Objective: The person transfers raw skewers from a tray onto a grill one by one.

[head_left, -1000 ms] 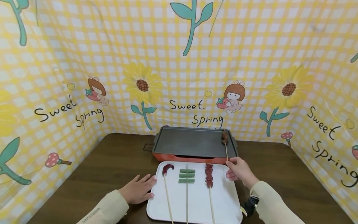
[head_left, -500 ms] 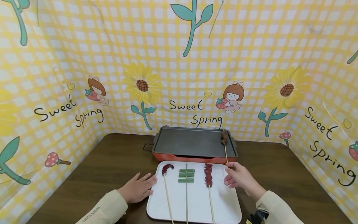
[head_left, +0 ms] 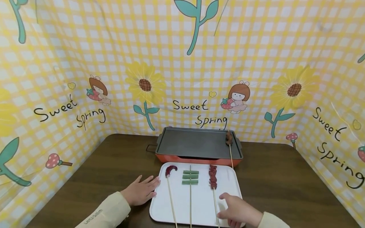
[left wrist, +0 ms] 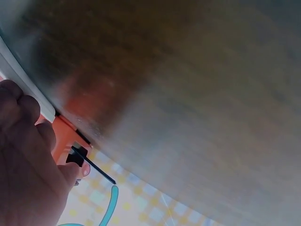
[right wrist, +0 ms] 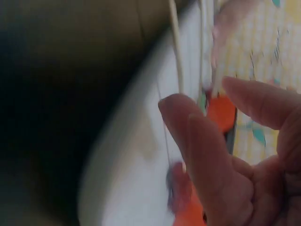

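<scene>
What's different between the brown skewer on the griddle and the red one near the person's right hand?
The brown skewer has its food on the griddle; the red skewer has its food on the white tray.

The right hand is near the red skewer's stick, while the brown skewer has no hand at it.

Both have food on a thin, pale stick.

A dark-red meat skewer (head_left: 213, 178) lies lengthwise on the right of a white tray (head_left: 202, 202), meat end far.
</scene>
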Action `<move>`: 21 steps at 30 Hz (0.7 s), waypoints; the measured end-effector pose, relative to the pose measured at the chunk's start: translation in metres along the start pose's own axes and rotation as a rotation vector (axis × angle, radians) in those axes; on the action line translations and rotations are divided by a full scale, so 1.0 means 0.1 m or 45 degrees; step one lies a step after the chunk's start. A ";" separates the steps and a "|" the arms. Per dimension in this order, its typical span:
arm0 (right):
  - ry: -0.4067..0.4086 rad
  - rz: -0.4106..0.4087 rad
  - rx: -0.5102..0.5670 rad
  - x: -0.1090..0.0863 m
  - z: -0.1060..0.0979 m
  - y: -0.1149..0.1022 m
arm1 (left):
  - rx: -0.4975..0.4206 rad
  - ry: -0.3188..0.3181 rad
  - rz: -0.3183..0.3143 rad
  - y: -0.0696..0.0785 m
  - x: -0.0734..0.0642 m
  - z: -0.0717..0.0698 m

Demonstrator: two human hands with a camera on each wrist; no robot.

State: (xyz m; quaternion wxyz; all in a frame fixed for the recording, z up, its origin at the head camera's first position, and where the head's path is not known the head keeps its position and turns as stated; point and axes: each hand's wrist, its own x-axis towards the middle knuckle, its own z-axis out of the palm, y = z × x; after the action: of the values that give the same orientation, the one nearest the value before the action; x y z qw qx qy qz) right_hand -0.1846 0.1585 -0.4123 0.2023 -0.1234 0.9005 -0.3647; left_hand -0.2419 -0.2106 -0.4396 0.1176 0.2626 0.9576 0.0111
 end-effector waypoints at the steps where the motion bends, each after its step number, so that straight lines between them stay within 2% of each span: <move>1: 0.009 0.002 -0.028 0.00 0.04 -0.01 | 0.000 0.002 0.004 0.00 0.00 0.00; 6: 0.049 0.048 -0.188 0.02 0.20 -0.05 | 0.012 -0.004 0.000 0.00 0.00 0.00; 9: 0.034 0.058 -0.208 0.04 0.25 -0.03 | 0.027 -0.013 -0.016 0.00 0.00 -0.01; 13: -0.019 0.089 -0.118 0.09 0.31 0.01 | 0.046 -0.015 -0.032 0.01 0.00 -0.02; 16: -0.012 0.066 -0.037 0.11 0.34 0.05 | 0.068 -0.013 -0.041 0.02 0.00 -0.04; 21: 0.070 -0.088 0.067 0.10 0.38 0.14 | 0.117 -0.016 -0.065 0.05 0.03 -0.06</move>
State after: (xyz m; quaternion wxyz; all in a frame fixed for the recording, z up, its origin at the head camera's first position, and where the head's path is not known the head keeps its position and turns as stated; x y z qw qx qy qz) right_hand -0.1776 0.1420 -0.4499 0.1678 -0.1391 0.8910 -0.3983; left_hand -0.2433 -0.2048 -0.4335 0.1116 0.2434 0.9627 -0.0375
